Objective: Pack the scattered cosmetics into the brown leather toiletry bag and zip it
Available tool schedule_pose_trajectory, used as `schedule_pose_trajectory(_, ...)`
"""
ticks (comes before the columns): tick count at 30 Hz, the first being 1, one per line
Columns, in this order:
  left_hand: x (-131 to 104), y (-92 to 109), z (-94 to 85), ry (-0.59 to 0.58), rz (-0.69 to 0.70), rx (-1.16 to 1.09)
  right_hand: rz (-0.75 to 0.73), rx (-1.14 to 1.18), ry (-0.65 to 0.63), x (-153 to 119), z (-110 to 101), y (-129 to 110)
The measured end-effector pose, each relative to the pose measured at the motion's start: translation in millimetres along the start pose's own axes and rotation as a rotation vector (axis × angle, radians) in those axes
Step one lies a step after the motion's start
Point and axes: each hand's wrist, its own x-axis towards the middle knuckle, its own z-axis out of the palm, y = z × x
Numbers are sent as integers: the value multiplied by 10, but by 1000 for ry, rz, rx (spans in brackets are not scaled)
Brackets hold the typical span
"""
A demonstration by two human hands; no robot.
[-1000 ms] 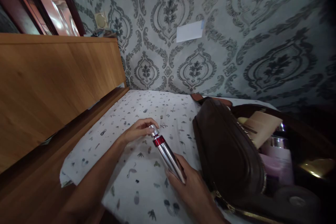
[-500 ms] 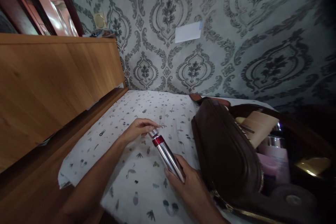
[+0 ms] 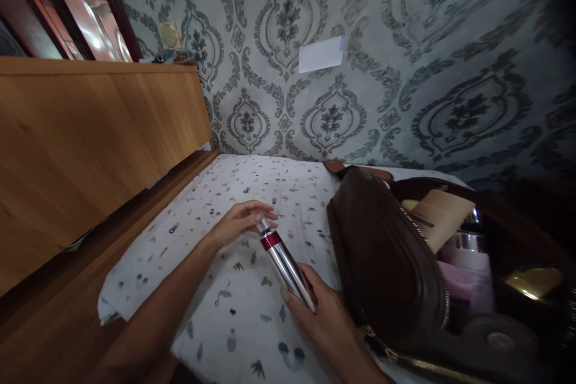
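Note:
A silver bottle with a red band is tilted over the patterned white cloth, its narrow top toward the upper left. My right hand is wrapped round the lower part of the bottle. At the other end, my left hand has its thumb against the narrow silver top, with the fingers loosely apart and curving beyond it. To the right lies an unzipped dark brown bag, with a beige tube and pink containers inside.
A wooden cabinet stands at the left. Behind the cloth rises a patterned wall with a white paper on it. A brown strap lies behind the bag, and a gold item shows inside the bag.
The fingers of my left hand have spread and lifted a little from the bottle's top. My right hand keeps its hold on the bottle. The view has shifted very slightly.

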Motion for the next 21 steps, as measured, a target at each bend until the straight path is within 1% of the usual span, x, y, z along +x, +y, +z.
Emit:
schedule_pose_trajectory(4,13,-13,13,21,-56,172,8,6,4,17,13,24)
schedule_pose_trajectory(7,-2,35,17,18,-43,263,1,9,0,22,20,45)
schedule_pose_trajectory(10,-25,96,8,-4,40,295,-9,29,-7,19,23,62)
schedule_pose_trajectory(13,-37,114,-7,-44,106,275,3,32,-8,17,23,60)
schedule_pose_trajectory(17,-32,69,1,-80,74,234,3,32,-12,17,25,33)
schedule_pose_trajectory(19,-24,45,21,-44,54,255,3,36,-13,13,24,28)
schedule_pose_trajectory(21,-17,34,40,20,37,295,-6,30,-15,8,20,31)
